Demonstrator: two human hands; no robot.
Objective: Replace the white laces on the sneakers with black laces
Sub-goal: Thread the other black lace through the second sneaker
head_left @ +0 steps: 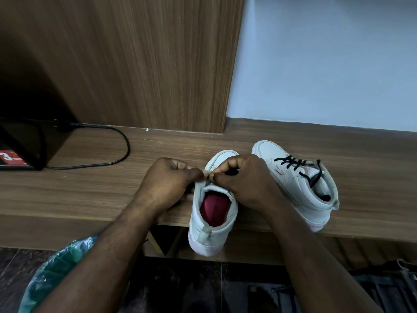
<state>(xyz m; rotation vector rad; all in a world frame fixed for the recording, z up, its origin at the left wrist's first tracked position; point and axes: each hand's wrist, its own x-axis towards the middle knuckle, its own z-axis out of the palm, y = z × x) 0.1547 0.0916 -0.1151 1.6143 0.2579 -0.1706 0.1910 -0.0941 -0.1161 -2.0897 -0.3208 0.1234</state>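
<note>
We note the near sneaker [212, 213] overhangs the worktop [112, 188] edge beside its black-laced mate [300, 181], so a hard tug may tip it off, while left hand [167, 184] and right hand [246, 179] pinch closed on a lace [207, 182] that may slip.

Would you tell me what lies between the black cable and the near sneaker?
Head view: the left hand sits there on the wooden shelf; otherwise bare.
</note>
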